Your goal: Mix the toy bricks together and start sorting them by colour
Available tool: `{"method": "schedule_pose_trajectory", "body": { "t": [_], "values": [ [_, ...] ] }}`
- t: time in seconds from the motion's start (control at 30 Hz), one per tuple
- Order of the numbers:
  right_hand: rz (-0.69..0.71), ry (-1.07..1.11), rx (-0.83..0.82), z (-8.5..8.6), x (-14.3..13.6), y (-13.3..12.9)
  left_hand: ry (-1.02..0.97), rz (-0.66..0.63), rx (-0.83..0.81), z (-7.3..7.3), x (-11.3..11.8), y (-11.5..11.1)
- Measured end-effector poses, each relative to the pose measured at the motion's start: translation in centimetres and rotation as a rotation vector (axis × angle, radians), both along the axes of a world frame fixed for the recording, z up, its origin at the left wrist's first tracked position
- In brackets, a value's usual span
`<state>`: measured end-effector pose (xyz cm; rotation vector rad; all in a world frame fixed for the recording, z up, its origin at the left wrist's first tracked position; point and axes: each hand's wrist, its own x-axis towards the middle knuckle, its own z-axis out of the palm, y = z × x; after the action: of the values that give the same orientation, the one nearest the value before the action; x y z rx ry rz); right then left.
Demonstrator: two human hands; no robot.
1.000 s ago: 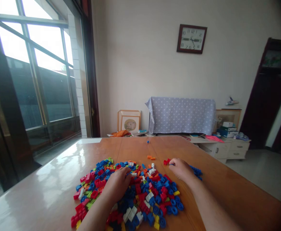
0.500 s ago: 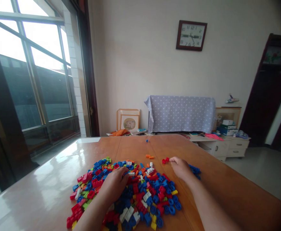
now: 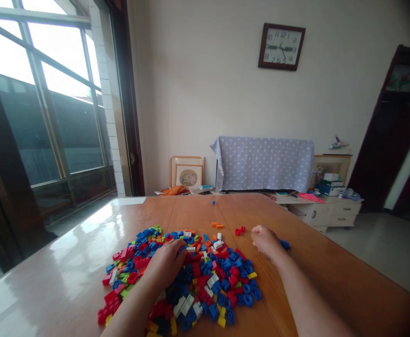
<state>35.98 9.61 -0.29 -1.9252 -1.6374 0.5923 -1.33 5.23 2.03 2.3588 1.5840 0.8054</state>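
- Key relation: we have the red bricks (image 3: 240,230) just left of our right hand (image 3: 266,241), a narrow strip of bare surface (image 3: 187,210) between. Near, not touching.
- The red bricks as a group run roughly crosswise, right end slightly farther from us. Single-brick axes are too small to read.
- Right hand is clearly the nearer one. Left hand (image 3: 169,263) is well apart from them, over the pile (image 3: 205,283).
- Right hand's grip: fingers curled in, tips bunched. We can't tell if anything's pinched inside.
- Left hand's grip: back up, fingers bent, tips mostly screened from us. Can't tell if it holds a brick or just rests.
- Orange bricks (image 3: 217,225) sit beyond the pile, left of the red bricks and slightly farther out.
- Blue piece (image 3: 213,202) is alone near the far edge; shape unreadable.
- Blue bricks (image 3: 284,244) lie behind the right wrist, partly covered; we can't count them.
- Left forearm (image 3: 134,299) hides some of the pile, and the view's bottom crops its near side.
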Motion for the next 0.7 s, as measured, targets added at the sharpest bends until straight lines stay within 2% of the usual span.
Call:
{"method": "schedule_pose_trajectory", "body": {
  "t": [0.13, 0.3, 0.37, 0.47, 0.7],
  "values": [
    [0.107, 0.015, -0.135, 0.8, -0.5, -1.4, 0.012, 0.006, -0.002, 0.0, 0.0, 0.0],
    [0.297, -0.014, -0.585, 1.9, -1.5, -2.4, 0.003, 0.010, -0.014, 0.4, 0.0, -0.4],
    [0.325, -0.043, -0.673, 2.2, -2.0, -2.5, 0.002, 0.019, -0.018, 0.6, 0.0, -0.5],
    [0.323, -0.036, -0.716, 2.2, -2.5, -2.6, 0.005, 0.030, -0.018, 0.8, 0.0, -0.6],
    [0.285, 0.193, -0.527, 1.2, -2.6, -2.8, 0.009, 0.023, -0.012, 0.8, 0.1, -0.7]
  ]
}}
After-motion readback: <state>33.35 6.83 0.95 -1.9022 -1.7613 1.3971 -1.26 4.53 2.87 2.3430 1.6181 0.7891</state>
